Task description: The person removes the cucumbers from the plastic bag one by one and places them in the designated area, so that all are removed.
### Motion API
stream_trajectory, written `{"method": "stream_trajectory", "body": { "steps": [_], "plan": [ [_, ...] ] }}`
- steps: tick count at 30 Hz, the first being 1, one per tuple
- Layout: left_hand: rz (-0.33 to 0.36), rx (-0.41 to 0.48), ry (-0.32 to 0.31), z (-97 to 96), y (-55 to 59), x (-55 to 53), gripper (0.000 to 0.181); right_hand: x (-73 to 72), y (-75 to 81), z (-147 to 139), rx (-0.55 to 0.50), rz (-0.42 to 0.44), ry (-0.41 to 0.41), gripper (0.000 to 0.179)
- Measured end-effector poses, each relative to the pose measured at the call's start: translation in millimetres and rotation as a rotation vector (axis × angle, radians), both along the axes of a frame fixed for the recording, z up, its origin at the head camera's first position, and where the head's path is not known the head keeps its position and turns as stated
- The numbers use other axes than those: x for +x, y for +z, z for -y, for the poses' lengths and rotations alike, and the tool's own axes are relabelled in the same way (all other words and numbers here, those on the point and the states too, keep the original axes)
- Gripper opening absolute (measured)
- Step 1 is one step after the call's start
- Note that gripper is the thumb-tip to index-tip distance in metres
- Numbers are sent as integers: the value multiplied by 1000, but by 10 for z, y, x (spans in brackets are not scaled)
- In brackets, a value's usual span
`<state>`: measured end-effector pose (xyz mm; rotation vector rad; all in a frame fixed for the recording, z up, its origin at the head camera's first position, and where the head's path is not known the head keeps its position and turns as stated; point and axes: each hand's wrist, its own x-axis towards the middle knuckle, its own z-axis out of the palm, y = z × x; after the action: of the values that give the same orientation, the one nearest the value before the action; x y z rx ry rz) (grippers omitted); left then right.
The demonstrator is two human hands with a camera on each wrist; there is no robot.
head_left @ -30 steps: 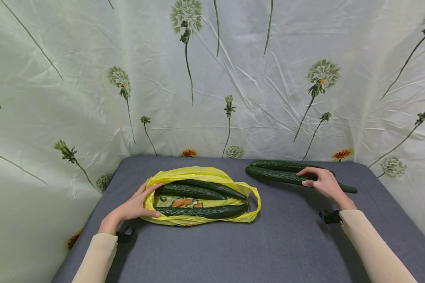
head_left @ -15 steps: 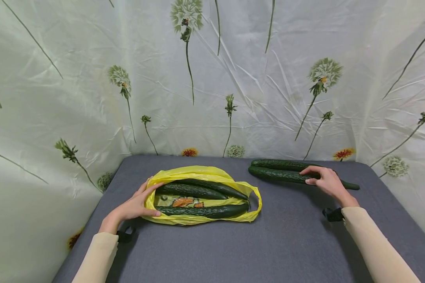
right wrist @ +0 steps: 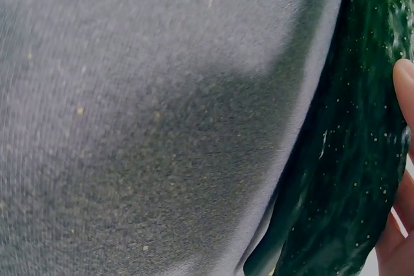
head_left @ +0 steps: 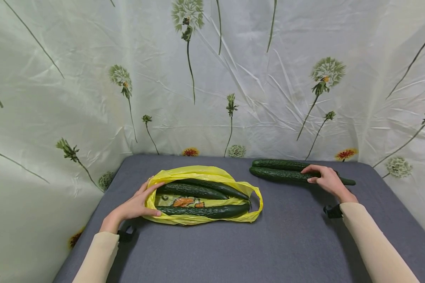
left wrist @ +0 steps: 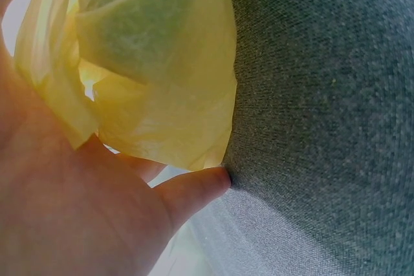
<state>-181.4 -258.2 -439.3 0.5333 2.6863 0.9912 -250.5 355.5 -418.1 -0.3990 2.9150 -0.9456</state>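
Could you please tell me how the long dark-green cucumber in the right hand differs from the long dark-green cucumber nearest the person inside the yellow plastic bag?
Place: the long dark-green held cucumber, in the right hand, is outside the yellow plastic bag; the long dark-green bagged cucumber is inside it.
Pose: in the head view, the held cucumber slants down to the right; the bagged cucumber lies nearly level.
Both have rough-looking skin.

The cucumbers (head_left: 279, 174) are dark green; the bag (head_left: 198, 169) is yellow, with what looks like an orange-and-green print (head_left: 183, 202). The table cover (head_left: 255, 251) is blue-grey, the sleeves (head_left: 375, 241) cream, the whitish backdrop (head_left: 265, 118) patterned with green dandelions (head_left: 328, 72) and red-orange flowers (head_left: 190, 151).
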Motion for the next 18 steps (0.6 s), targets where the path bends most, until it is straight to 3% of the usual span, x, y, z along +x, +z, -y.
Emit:
{"method": "stream_trajectory", "body": {
  "steps": [18],
  "plan": [
    [-1,-9,2,6,-18,-3,94,-65,-153,-44,-15,-69,12,28]
  ]
}}
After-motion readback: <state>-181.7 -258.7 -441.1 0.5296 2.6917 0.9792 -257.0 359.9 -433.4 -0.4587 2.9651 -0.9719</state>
